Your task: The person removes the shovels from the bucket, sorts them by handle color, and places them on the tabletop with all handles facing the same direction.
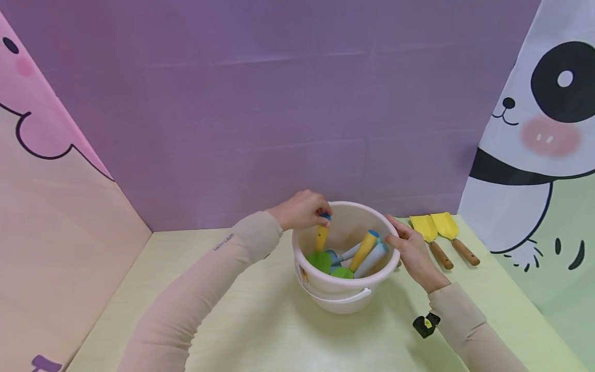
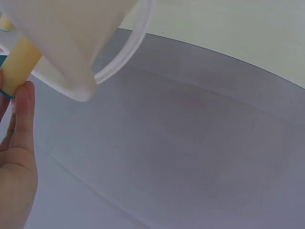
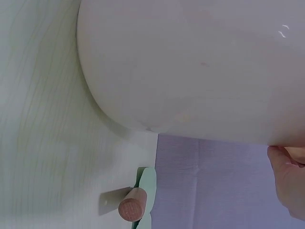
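Note:
A white bucket [image 1: 346,292] stands on the table, its handle hanging down at the front. My left hand [image 1: 304,209] pinches the blue-ended yellow grip of a green toy shovel [image 1: 321,240], whose broad green blade is inside the bucket. In the left wrist view, that yellow grip [image 2: 21,64] lies between thumb and fingers beside the rim. My right hand [image 1: 413,253] holds the bucket's right rim. Also in the bucket are a second yellow-handled green tool [image 1: 364,251] and pale blue-grey tools [image 1: 373,260], their lower ends partly hidden.
Two yellow shovels [image 1: 423,227] with wooden handles lie right of the bucket. Close behind the bucket, a wooden handle [image 3: 132,205] with a green head shows in the right wrist view. A purple backdrop [image 1: 279,129] rises behind the table [image 1: 223,310]; printed panels flank it.

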